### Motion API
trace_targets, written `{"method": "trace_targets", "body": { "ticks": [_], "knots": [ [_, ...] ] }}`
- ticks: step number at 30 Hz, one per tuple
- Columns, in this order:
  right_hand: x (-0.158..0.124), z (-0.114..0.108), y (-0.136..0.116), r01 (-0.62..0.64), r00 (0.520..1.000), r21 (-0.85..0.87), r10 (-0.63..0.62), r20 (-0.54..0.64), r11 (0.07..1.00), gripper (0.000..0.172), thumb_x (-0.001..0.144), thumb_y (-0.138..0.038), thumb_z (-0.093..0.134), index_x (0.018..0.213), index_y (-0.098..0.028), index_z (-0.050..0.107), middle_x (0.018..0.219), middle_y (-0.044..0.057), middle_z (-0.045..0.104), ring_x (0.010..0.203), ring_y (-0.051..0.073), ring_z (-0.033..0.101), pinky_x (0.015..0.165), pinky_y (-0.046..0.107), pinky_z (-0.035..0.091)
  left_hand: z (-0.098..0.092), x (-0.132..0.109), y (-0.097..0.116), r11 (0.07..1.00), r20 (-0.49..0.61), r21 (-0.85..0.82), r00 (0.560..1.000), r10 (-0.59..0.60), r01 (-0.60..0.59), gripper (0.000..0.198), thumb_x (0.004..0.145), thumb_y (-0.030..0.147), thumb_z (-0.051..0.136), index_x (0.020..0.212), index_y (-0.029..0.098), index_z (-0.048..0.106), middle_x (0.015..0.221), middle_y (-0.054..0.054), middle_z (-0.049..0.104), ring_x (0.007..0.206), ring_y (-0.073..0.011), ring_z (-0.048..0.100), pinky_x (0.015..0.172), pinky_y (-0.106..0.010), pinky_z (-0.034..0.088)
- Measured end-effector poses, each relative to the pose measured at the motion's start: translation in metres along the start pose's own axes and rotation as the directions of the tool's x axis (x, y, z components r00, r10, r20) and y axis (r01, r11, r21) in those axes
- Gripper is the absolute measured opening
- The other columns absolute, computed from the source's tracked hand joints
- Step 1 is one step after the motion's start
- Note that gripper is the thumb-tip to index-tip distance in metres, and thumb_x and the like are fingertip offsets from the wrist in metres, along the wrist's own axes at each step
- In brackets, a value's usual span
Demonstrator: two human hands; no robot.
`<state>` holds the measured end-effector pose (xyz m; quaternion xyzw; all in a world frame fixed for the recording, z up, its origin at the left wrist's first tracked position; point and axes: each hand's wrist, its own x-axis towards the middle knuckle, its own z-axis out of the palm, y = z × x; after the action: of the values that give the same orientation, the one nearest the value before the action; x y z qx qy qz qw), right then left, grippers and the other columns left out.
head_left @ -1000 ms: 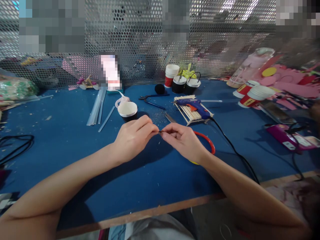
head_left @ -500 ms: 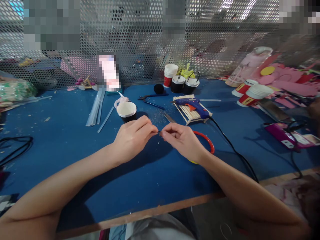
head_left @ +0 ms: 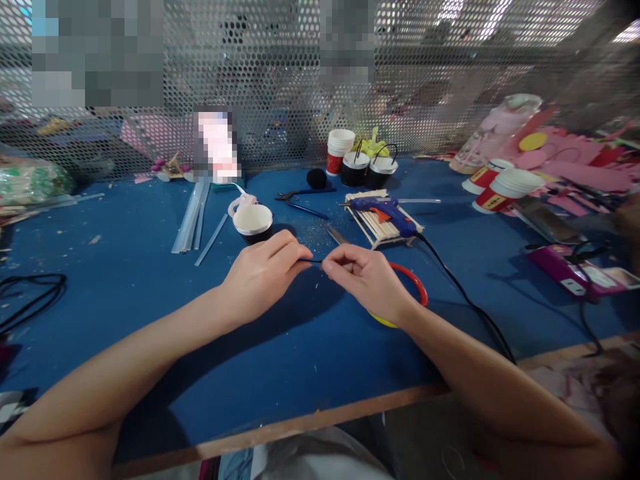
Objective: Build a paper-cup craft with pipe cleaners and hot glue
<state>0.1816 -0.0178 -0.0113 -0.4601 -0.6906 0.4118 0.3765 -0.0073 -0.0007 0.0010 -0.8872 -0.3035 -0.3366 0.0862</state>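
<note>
A thin dark strand (head_left: 317, 261) stretches across the short gap between my two hands; whether it is wire or cord I cannot tell. My left hand (head_left: 267, 273) pinches one end between thumb and fingers. In a matching pinch, my right hand (head_left: 363, 275) grips the other end. Beneath the right hand lie scissors with red and yellow handles (head_left: 419, 283), partly covered by the hand and wrist. Just behind the left hand stands a black paper cup with a white rim (head_left: 253, 220).
A blue glue gun (head_left: 385, 212) rests on a small stick rack (head_left: 363, 217), its cable running right. Behind are blue-handled pliers (head_left: 305, 200), a black ball (head_left: 317, 178) and small black cups (head_left: 355, 170). Clear glue sticks (head_left: 193, 217) lie left. Red paper cups (head_left: 500, 190) and a purple power strip (head_left: 575, 270) are at right.
My left hand has shifted slightly left, away from the right hand, so a longer piece of the dark strand shows between them. The right hand has barely moved.
</note>
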Motion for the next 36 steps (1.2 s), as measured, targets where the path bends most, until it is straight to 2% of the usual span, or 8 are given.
{"method": "trace_targets", "body": {
  "ticks": [4, 10, 17, 22, 26, 30, 33, 36],
  "knots": [
    [0.001, -0.001, 0.001, 0.007, 1.0, -0.012, -0.007, -0.015, 1.0, 0.017, 0.081, -0.032, 0.051, 0.075, -0.017, 0.057, 0.065, -0.001, 0.053, 0.057, 0.009, 0.046, 0.053, 0.021, 0.038, -0.004, 0.001, 0.0, 1.0, 0.013, 0.015, 1.0, -0.002, 0.002, 0.013, 0.082, 0.021, 0.05, 0.083, 0.013, 0.061, 0.077, -0.005, 0.062, 0.069, -0.0113, 0.06, 0.062, -0.021, 0.049],
    [0.0, -0.001, 0.0, 0.032, 0.999, -0.059, -0.033, -0.012, 0.998, 0.017, 0.081, -0.031, 0.05, 0.073, -0.017, 0.057, 0.065, 0.0, 0.053, 0.057, 0.009, 0.046, 0.052, 0.021, 0.038, -0.013, 0.004, -0.001, 0.995, 0.156, -0.099, 0.988, -0.009, 0.024, 0.013, 0.082, 0.02, 0.05, 0.083, 0.014, 0.061, 0.078, -0.004, 0.06, 0.069, -0.0104, 0.058, 0.061, -0.02, 0.047],
    [-0.004, 0.0, -0.003, 0.088, 0.993, -0.075, -0.081, 0.088, 0.993, 0.017, 0.081, -0.03, 0.05, 0.072, -0.017, 0.057, 0.066, 0.0, 0.053, 0.056, 0.008, 0.044, 0.051, 0.021, 0.036, -0.011, 0.006, -0.005, 0.99, 0.12, -0.135, 0.993, -0.013, 0.029, 0.012, 0.083, 0.018, 0.048, 0.083, 0.013, 0.06, 0.079, -0.005, 0.06, 0.071, -0.0107, 0.057, 0.063, -0.022, 0.047],
    [-0.004, -0.001, -0.006, 0.097, 0.995, -0.071, -0.096, 0.017, 0.993, 0.017, 0.081, -0.03, 0.05, 0.072, -0.018, 0.057, 0.067, 0.0, 0.054, 0.059, 0.009, 0.048, 0.054, 0.021, 0.039, -0.007, 0.004, -0.004, 0.978, 0.174, -0.204, 0.985, 0.004, 0.032, 0.013, 0.083, 0.019, 0.049, 0.08, 0.013, 0.06, 0.077, -0.005, 0.059, 0.069, -0.0101, 0.056, 0.061, -0.021, 0.046],
    [-0.003, -0.001, -0.004, 0.123, 0.989, -0.145, -0.133, -0.062, 0.982, 0.016, 0.081, -0.029, 0.05, 0.072, -0.018, 0.057, 0.064, 0.0, 0.054, 0.057, 0.009, 0.048, 0.053, 0.021, 0.038, -0.01, 0.004, 0.0, 0.959, 0.196, -0.278, 0.981, 0.0, 0.056, 0.014, 0.083, 0.02, 0.048, 0.081, 0.013, 0.06, 0.077, -0.004, 0.059, 0.068, -0.009, 0.054, 0.061, -0.02, 0.045],
    [-0.002, -0.001, -0.002, 0.219, 0.968, -0.283, -0.244, -0.057, 0.934, 0.014, 0.081, -0.022, 0.049, 0.07, -0.018, 0.056, 0.065, 0.0, 0.054, 0.057, 0.009, 0.046, 0.053, 0.022, 0.036, -0.012, 0.004, 0.003, 0.954, 0.185, -0.291, 0.983, -0.015, 0.069, 0.012, 0.083, 0.02, 0.049, 0.082, 0.013, 0.059, 0.078, -0.004, 0.058, 0.07, -0.0087, 0.054, 0.063, -0.02, 0.044],
    [-0.003, 0.0, -0.003, 0.318, 0.942, -0.34, -0.336, 0.006, 0.885, 0.013, 0.081, -0.018, 0.048, 0.07, -0.018, 0.055, 0.066, 0.0, 0.053, 0.059, 0.009, 0.046, 0.056, 0.023, 0.036, -0.012, 0.005, 0.002, 0.958, 0.172, -0.281, 0.985, -0.003, 0.052, 0.012, 0.084, 0.019, 0.048, 0.083, 0.013, 0.058, 0.08, -0.004, 0.058, 0.072, -0.0091, 0.054, 0.064, -0.02, 0.045],
    [-0.004, 0.0, -0.003, 0.373, 0.925, -0.346, -0.372, 0.072, 0.861, 0.013, 0.081, -0.017, 0.048, 0.07, -0.018, 0.054, 0.067, 0.001, 0.053, 0.06, 0.01, 0.046, 0.058, 0.024, 0.037, -0.011, 0.005, -0.001, 0.965, 0.148, -0.26, 0.989, -0.009, 0.048, 0.011, 0.083, 0.017, 0.048, 0.083, 0.013, 0.058, 0.08, -0.005, 0.058, 0.073, -0.0096, 0.054, 0.065, -0.021, 0.045]
  ]
}}
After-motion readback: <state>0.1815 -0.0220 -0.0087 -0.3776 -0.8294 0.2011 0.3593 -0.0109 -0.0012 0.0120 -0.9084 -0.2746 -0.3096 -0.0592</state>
